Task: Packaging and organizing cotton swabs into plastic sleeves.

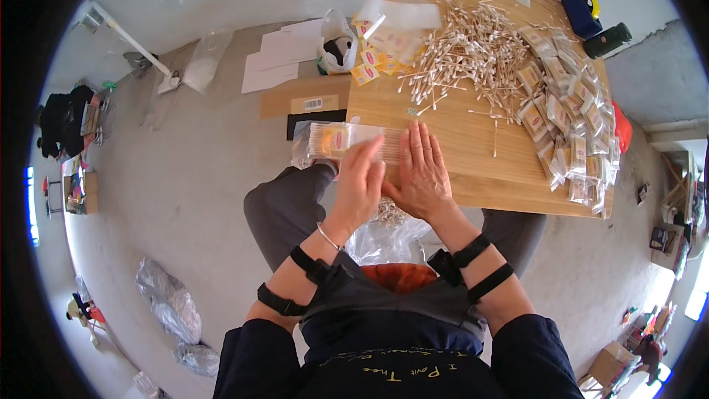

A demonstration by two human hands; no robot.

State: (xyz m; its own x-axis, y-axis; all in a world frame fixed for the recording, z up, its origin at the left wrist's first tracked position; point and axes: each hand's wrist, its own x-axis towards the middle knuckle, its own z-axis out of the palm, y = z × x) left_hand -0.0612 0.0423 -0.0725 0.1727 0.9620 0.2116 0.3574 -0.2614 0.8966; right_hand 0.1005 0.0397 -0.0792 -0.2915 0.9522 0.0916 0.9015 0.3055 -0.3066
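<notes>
A clear packet of cotton swabs (336,139) with a yellow and white label lies flat across the table's near left corner, its left end reaching past the edge. My right hand (425,177) rests flat with fingers stretched out at the packet's right end. Over the packet's middle is my left hand (360,181), its fingers extended and slightly blurred, hiding part of it. I see nothing held in either hand. Beyond them, a large heap of loose cotton swabs (473,52) spreads on the wooden table (465,151).
Filled packets (572,118) are piled along the table's right side. Yellow label cards (367,66) and a white plastic bag (336,43) sit at the left. A dark green cylinder (607,41) stands at the far right. Loose swabs (389,213) lie in clear plastic over my lap.
</notes>
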